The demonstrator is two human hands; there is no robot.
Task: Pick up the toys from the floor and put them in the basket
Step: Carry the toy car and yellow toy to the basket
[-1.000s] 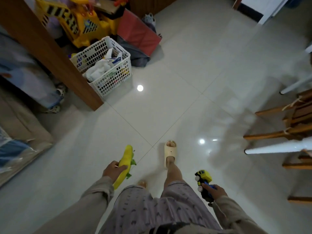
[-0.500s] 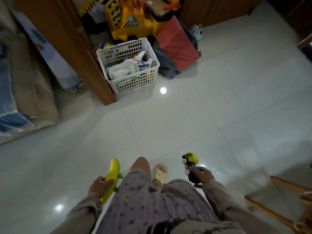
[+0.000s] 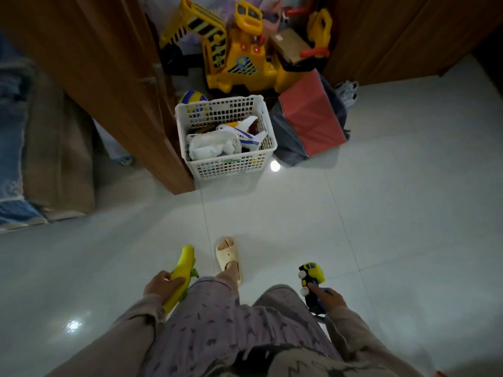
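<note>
A white perforated basket (image 3: 228,167) stands on the floor straight ahead, against a wooden door edge. It holds a white toy plane (image 3: 246,133), a white soft toy and other toys. My left hand (image 3: 160,284) grips a long yellow toy (image 3: 181,274) at my left hip. My right hand (image 3: 328,296) holds a small yellow, blue and black toy vehicle (image 3: 311,281) at my right side. Both hands hang low, well short of the basket.
A wooden door (image 3: 109,77) rises left of the basket. Behind the basket sit a large yellow ride-on excavator (image 3: 231,50), a ball (image 3: 192,97) and a red-and-grey bag (image 3: 310,118). My slippered foot (image 3: 228,258) steps forward on glossy white tiles. Bedding lies at far left.
I have walked toward the basket, which now lies closer and centred ahead. The chairs at right have left the view. Both hands still grip their toys.
</note>
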